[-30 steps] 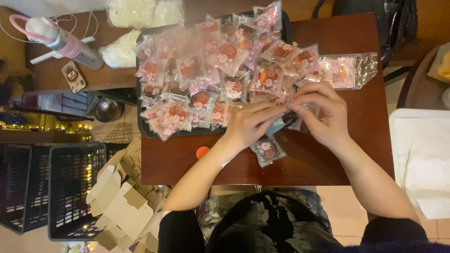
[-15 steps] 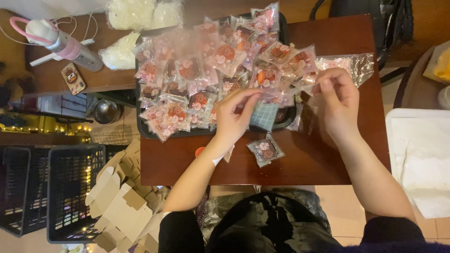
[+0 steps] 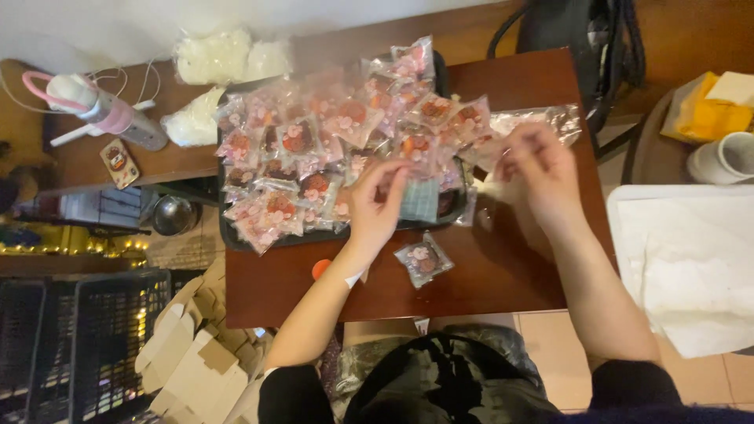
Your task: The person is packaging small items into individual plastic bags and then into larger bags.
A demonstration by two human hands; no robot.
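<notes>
Both hands at the tray of wrapped sweets, bench centre.

Left hand (image 3: 377, 206) pinches a pale teal packet (image 3: 419, 200) over the black tray's (image 3: 236, 238) near edge. Right hand (image 3: 542, 169) has fingers curled on a clear empty bag (image 3: 542, 119) toward the bench's (image 3: 503, 275) far right corner. One sealed packet (image 3: 423, 259) lies loose near the front edge.

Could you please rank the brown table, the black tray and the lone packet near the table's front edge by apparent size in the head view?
1. Table
2. Tray, largely covered by packets
3. Lone packet
</notes>
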